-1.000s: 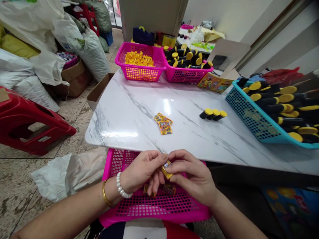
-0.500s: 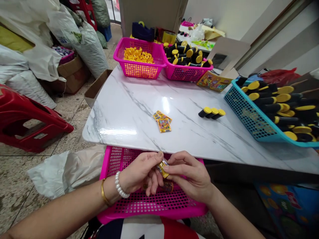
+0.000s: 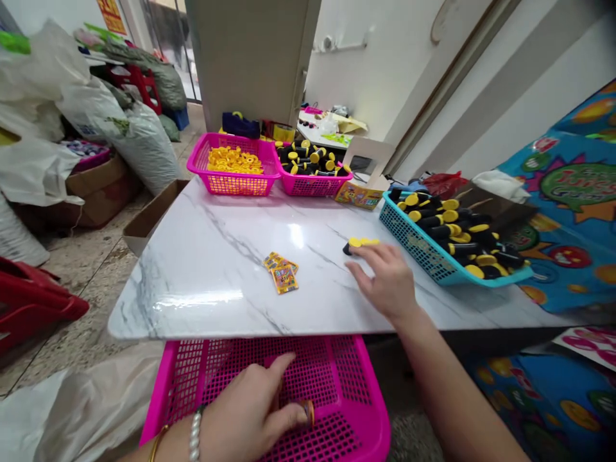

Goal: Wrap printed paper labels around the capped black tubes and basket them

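Right hand (image 3: 387, 282) now beside capped tubes (image 3: 360, 244)

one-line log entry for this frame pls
left hand: in pink basket, grip on small labelled piece | right hand: open, at capped tubes on marble table | blue basket: full of tubes
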Motion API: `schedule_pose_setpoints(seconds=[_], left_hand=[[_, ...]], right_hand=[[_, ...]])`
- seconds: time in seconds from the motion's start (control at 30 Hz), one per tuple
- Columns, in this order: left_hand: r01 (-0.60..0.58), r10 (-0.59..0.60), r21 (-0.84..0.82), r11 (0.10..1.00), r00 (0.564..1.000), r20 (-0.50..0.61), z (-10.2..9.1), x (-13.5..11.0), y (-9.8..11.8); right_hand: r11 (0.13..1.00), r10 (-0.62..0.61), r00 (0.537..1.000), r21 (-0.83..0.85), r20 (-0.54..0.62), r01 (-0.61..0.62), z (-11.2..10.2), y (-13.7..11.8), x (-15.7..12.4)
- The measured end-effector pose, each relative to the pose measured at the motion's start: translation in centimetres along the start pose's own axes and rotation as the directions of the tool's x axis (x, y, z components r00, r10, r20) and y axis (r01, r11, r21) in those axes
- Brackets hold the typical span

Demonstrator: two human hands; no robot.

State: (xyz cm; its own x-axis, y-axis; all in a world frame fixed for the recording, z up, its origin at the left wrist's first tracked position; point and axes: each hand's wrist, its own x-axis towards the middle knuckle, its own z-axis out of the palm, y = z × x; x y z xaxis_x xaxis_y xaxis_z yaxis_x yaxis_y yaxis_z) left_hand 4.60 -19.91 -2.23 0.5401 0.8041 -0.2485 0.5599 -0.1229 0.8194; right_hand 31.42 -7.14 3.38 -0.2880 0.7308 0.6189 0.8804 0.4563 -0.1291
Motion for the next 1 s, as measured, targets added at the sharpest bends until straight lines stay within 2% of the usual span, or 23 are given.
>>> schedule_pose_setpoints(seconds=[0.07,0.1,0.17,0.23,0.3,0.37,0.43,0.57,0.7,0.77,0.83,0.9,1.0], left_hand=[[-0.032,0.032,-0.025,0.999,0.999,0.037,-0.7,-0.2,0.7],[-0.046,0.047,-0.042,0.998,0.999,0.025,-1.1,-0.3,1.0],[-0.085,0.082,-0.044,0.995,0.994,-0.07,-2.0,-0.4,1.4],[-0.135,0.139,0.036,0.99,0.962,-0.237,-3.1,0.0,1.6],[-0.162,0.219,0.172,0.972,0.893,-0.393,-4.5,1.3,1.5],[-0.145,0.286,0.306,0.941,0.824,-0.49,-6.0,3.4,1.3],[-0.084,0.303,0.388,0.918,0.779,-0.549,-7.3,6.0,1.0],[0.008,0.272,0.503,0.864,0.835,-0.479,-8.6,9.4,0.3],[-0.01,0.285,0.515,0.857,0.842,-0.458,-8.8,9.6,0.2],[-0.041,0.329,0.551,0.834,0.838,-0.435,-9.2,9.5,0.4],[-0.133,0.436,0.651,0.748,0.837,-0.33,-9.9,9.8,0.8],[-0.273,0.551,0.755,0.596,0.824,-0.137,-10.8,10.5,1.2],[-0.456,0.64,0.792,0.406,0.76,0.109,-12.1,11.7,1.8]], right_hand=[[0.987,-0.057,0.998,-0.148,0.032,0.061,0.9,3.2,2.0],[0.983,-0.109,0.992,-0.142,0.064,0.118,1.4,4.3,2.8],[0.979,-0.18,0.979,-0.079,0.096,0.187,2.3,5.5,3.6],[0.977,-0.206,0.973,-0.025,0.107,0.21,2.7,5.2,3.6],[0.979,-0.203,0.972,-0.006,0.121,0.205,2.7,4.0,3.3],[0.982,-0.188,0.974,0.007,0.124,0.189,2.4,2.4,2.8],[0.987,-0.16,0.982,0.041,0.097,0.156,1.9,0.8,2.2],[0.973,-0.105,0.99,0.213,0.091,0.084,1.6,-1.9,0.8],[0.939,-0.048,0.989,0.343,0.143,-0.004,2.4,-3.1,-0.9],[0.92,0.003,0.989,0.387,0.147,-0.06,2.9,-3.3,-1.5],[0.901,0.037,0.989,0.423,0.142,-0.095,3.4,-3.3,-1.9],[0.885,0.055,0.989,0.452,0.136,-0.111,3.7,-3.2,-2.0],[0.872,0.073,0.99,0.474,0.122,-0.123,3.9,-3.3,-2.2]])
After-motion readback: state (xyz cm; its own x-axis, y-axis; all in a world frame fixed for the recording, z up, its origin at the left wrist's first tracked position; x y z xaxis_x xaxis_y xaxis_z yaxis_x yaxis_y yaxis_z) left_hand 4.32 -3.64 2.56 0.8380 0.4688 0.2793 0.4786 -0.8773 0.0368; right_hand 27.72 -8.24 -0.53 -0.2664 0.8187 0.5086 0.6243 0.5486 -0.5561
